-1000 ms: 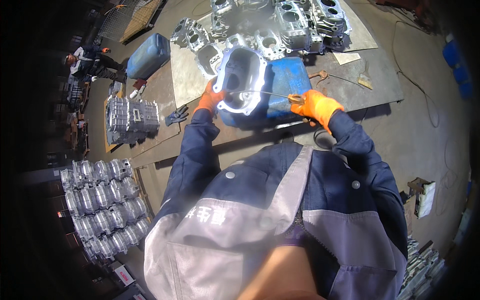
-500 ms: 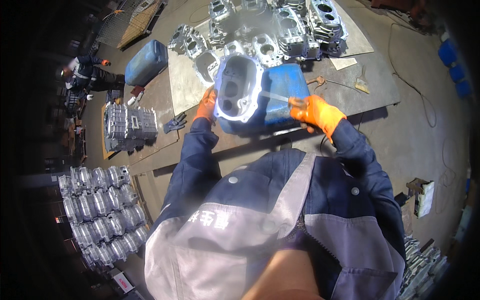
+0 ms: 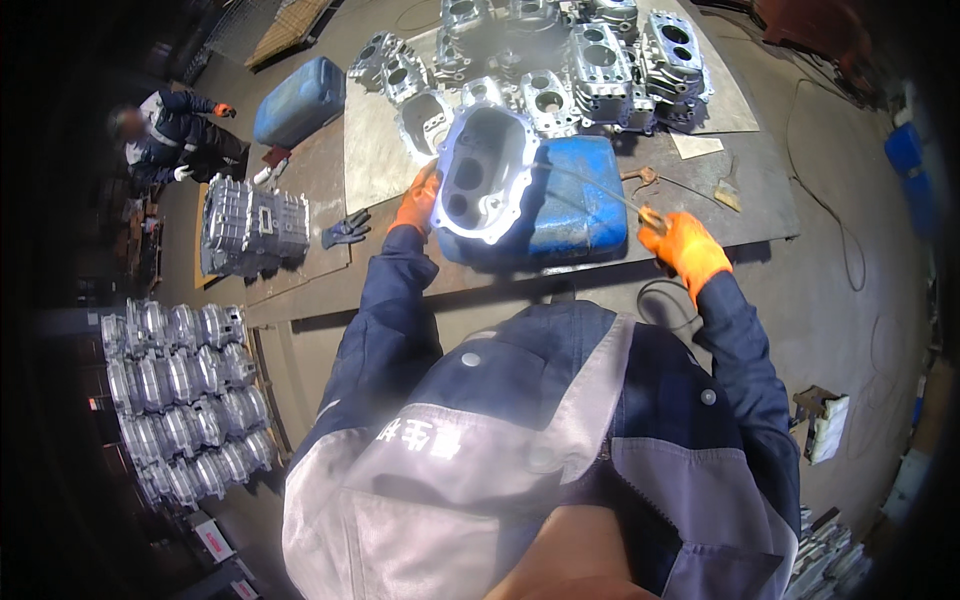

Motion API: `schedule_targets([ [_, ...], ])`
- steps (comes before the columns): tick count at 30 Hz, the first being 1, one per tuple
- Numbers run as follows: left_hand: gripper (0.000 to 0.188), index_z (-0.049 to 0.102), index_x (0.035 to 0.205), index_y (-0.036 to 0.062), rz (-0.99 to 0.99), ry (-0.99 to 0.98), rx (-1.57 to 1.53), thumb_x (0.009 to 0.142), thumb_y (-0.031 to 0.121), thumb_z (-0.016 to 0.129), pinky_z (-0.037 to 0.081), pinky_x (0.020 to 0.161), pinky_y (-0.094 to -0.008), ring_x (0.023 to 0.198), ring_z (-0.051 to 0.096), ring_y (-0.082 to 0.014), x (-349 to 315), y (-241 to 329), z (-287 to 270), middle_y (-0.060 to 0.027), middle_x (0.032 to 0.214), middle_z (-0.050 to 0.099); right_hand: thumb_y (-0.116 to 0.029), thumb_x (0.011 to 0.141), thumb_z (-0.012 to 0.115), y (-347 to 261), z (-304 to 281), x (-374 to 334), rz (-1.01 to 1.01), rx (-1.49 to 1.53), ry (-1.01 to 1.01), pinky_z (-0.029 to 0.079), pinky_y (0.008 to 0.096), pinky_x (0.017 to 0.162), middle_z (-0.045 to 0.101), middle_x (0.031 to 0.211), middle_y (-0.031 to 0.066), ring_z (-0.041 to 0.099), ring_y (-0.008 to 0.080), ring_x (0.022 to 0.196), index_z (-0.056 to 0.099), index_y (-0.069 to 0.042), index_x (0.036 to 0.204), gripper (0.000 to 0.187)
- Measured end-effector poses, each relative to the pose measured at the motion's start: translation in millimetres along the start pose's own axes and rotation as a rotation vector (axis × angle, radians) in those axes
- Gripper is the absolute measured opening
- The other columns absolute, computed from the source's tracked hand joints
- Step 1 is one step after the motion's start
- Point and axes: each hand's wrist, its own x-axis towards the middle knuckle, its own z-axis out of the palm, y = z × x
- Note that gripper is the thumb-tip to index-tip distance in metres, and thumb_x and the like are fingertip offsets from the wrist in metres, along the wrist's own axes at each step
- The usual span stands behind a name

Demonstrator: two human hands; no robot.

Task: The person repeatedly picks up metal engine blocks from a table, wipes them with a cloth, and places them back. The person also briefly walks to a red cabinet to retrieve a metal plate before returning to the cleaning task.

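Note:
In an orange glove, my left hand (image 3: pixel 416 204) is closed on the left side of a cast metal housing (image 3: pixel 527 170). The housing is tilted, its oval open side facing me and its flanged rim brightly lit. It rests against a blue plastic drum (image 3: pixel 585 220) lying on the table. My right hand (image 3: pixel 690 252), also gloved in orange, is wrapped round the wooden handle of a long thin file (image 3: pixel 600 187). The file's blade points left toward the housing's right rim; its tip is hard to make out.
Several metal castings (image 3: pixel 600 70) crowd the far table. A brush (image 3: pixel 728 196) and rusty tool (image 3: pixel 640 176) lie at right. Left are a dark glove (image 3: pixel 346 230), a large ribbed casting (image 3: pixel 255 225), another blue drum (image 3: pixel 300 100), stacked castings (image 3: pixel 185 400) and a co-worker (image 3: pixel 175 135).
My right hand has drawn the file outward to the right, away from the housing. My left hand keeps its grip on the housing. The whole view has shifted slightly.

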Motion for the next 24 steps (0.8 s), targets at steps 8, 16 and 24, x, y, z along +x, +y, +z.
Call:
schedule_targets([
  [8,0.046,0.056,0.136,0.007,-0.018,-0.084,0.014,0.103,0.03,0.034,0.043,0.098,-0.0324,0.114,0.059,-0.0248,-12,30,-7,-0.0127,0.128,0.063,-0.032,0.085,0.073,-16,4,-32,-0.1,0.023,-0.305,0.049,0.0322,0.054,0.064,0.067,0.01,0.062,0.0168,0.056,0.07,-0.001,0.096,0.033],
  [16,0.046,0.059,0.135,0.0124,-0.058,-0.067,-0.019,0.103,0.04,0.042,0.043,0.101,-0.0327,0.118,0.058,-0.026,-5,12,-3,-0.0132,0.13,0.062,-0.041,0.086,0.072,-63,31,55,-0.082,0.11,-0.053,0.049,0.0333,0.054,0.067,0.076,0.0117,0.064,0.0176,0.061,0.068,-0.005,0.117,0.047],
  [24,0.044,0.068,0.117,0.0039,0.223,0.007,0.252,0.095,0.041,0.057,0.049,0.089,-0.0333,0.1,0.064,-0.0254,24,20,8,-0.0148,0.117,0.068,-0.036,0.091,0.067,-52,50,73,-0.101,0.3,-0.404,0.048,0.033,0.052,0.073,0.085,0.0084,0.062,0.0158,0.06,0.069,-0.005,0.115,0.04],
])
